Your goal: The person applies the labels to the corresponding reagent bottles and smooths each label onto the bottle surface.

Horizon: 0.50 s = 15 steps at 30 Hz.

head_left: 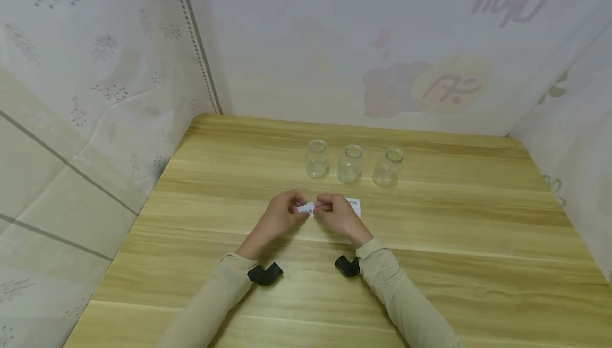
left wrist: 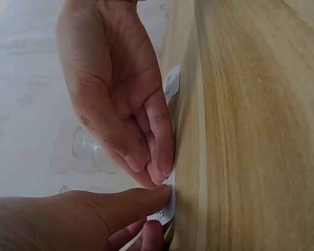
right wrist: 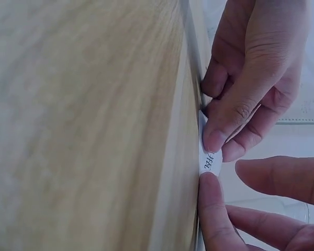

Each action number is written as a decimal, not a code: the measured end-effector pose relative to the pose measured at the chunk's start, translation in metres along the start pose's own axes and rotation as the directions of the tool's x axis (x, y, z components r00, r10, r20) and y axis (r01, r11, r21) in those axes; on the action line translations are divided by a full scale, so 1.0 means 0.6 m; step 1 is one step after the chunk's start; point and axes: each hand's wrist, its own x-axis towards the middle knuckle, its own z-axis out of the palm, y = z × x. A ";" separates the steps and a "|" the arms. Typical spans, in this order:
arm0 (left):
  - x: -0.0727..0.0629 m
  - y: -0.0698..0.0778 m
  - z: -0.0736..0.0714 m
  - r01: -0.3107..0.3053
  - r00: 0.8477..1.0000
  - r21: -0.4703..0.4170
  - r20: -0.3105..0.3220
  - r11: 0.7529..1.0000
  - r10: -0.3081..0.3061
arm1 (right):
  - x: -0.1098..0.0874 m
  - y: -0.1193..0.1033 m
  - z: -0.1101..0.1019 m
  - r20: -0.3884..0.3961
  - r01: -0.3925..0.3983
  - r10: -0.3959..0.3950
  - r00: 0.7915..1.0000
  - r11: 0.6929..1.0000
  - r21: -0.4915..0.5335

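A small white label with dark printed characters lies between the two hands, low over the wooden table. My left hand pinches its left part, the thumb on the printed face in the left wrist view. From the other side, my right hand reaches in, a fingertip touching the label's edge, while its thumb stands apart from that finger in the right wrist view. A second white printed label lies on the table just behind the right hand, partly hidden by it.
Three open glass jars, a left one, a middle one and a right one, stand in a row beyond the hands. Black curved pieces sit by both cuffs. Patterned cloth hangs around the wooden table.
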 end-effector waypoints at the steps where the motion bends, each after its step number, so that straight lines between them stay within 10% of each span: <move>1: 0.000 0.000 0.000 -0.002 1.000 0.007 -0.003 1.000 0.002 | -0.001 0.000 -0.001 0.000 0.001 -0.001 1.000 1.000 -0.001; 15: -0.023 0.059 -0.033 -0.072 0.997 0.020 0.034 0.997 0.071 | -0.029 -0.014 -0.057 0.120 0.145 -0.146 0.982 0.989 0.020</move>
